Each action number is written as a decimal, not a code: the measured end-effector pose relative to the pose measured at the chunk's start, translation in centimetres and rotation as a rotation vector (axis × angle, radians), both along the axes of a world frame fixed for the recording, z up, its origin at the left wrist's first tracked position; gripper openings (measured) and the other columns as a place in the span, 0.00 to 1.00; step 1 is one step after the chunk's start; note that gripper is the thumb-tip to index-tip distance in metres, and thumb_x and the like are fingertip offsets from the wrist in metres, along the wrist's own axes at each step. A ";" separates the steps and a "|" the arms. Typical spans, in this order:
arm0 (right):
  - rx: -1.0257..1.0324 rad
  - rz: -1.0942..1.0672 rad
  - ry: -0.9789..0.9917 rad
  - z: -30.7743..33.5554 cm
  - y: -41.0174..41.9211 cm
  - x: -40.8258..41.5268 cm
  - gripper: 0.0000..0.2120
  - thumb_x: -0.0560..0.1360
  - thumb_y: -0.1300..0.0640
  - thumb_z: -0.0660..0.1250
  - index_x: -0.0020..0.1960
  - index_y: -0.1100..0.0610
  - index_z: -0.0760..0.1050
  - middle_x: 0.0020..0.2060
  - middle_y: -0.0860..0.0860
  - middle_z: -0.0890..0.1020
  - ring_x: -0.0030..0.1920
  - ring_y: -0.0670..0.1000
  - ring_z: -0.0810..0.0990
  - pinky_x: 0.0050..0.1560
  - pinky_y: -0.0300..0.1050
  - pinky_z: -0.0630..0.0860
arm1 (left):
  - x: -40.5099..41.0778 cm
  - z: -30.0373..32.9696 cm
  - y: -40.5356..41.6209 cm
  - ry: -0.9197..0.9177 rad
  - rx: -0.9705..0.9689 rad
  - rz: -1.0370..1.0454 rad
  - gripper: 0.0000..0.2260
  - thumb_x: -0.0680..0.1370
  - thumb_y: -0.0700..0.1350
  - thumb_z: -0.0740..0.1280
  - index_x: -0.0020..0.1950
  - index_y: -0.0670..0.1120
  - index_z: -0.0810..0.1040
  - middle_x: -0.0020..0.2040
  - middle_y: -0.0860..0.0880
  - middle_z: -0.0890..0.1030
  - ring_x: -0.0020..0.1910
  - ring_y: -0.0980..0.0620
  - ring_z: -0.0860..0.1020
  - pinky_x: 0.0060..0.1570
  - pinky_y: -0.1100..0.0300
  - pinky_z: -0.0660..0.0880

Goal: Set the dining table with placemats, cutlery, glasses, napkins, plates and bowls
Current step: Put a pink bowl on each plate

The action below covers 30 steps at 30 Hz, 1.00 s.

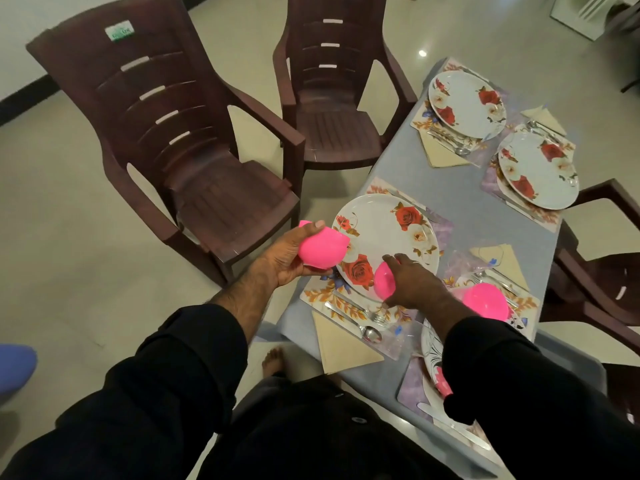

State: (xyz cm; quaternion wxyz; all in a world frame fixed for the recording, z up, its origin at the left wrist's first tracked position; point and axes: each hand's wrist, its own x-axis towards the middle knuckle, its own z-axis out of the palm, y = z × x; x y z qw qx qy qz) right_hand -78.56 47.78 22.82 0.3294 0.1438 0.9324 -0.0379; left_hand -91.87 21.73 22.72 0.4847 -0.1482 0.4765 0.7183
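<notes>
Pink bowl (385,280) sits half hidden under the right hand (412,282), whose fingers grip it on the nearest rose plate (381,233); left hand (289,261) fingers curl round another pink bowl (322,249) beside the desk (460,199). A third (485,301) shows past the right sleeve (519,375), which covers a fourth plate. Three rose plates, three brown chairs

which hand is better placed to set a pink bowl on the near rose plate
Right. The right hand already holds a pink bowl over the rose plate, at its near edge. The left hand holds its bowl left of the plate, beyond the table edge.
</notes>
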 end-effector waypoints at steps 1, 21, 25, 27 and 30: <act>0.003 0.006 -0.004 -0.1 0.1 0.0 0.60 0.63 0.41 0.85 0.83 0.51 0.53 0.79 0.58 0.65 0.73 0.64 0.73 0.68 0.63 0.78 | 0.3 0.1 -0.1 0.003 -0.007 0.004 0.33 0.68 0.57 0.83 0.68 0.47 0.77 0.65 0.38 0.81 0.60 0.33 0.84 0.64 0.28 0.77; -0.849 0.294 0.322 7.2 -14.5 -4.4 0.10 0.79 0.55 0.75 0.59 0.54 0.85 0.60 0.48 0.78 0.58 0.48 0.79 0.59 0.38 0.75 | 10.3 5.3 -11.9 0.182 -0.260 0.364 0.49 0.56 0.68 0.85 0.71 0.47 0.77 0.63 0.36 0.84 0.58 0.32 0.85 0.57 0.29 0.81; -0.892 0.304 0.315 7.1 -20.2 -5.2 0.07 0.78 0.55 0.76 0.55 0.56 0.85 0.56 0.50 0.81 0.55 0.51 0.82 0.58 0.45 0.78 | 12.2 5.3 -18.2 0.199 -0.312 0.449 0.48 0.55 0.73 0.82 0.67 0.46 0.79 0.59 0.37 0.85 0.53 0.34 0.86 0.46 0.39 0.84; -0.889 0.339 0.279 6.8 -23.4 -5.9 0.06 0.79 0.56 0.75 0.54 0.57 0.85 0.51 0.50 0.82 0.49 0.47 0.82 0.53 0.42 0.77 | 13.5 4.3 -22.4 0.161 -0.342 0.533 0.42 0.62 0.70 0.80 0.65 0.43 0.79 0.58 0.36 0.85 0.52 0.35 0.86 0.47 0.39 0.84; -0.886 0.353 0.175 5.8 -29.8 -6.4 0.05 0.82 0.58 0.71 0.51 0.60 0.84 0.40 0.53 0.84 0.38 0.42 0.80 0.42 0.38 0.76 | 15.2 2.4 -30.0 0.068 -0.352 0.690 0.42 0.61 0.68 0.83 0.63 0.41 0.79 0.57 0.35 0.84 0.53 0.35 0.86 0.48 0.37 0.84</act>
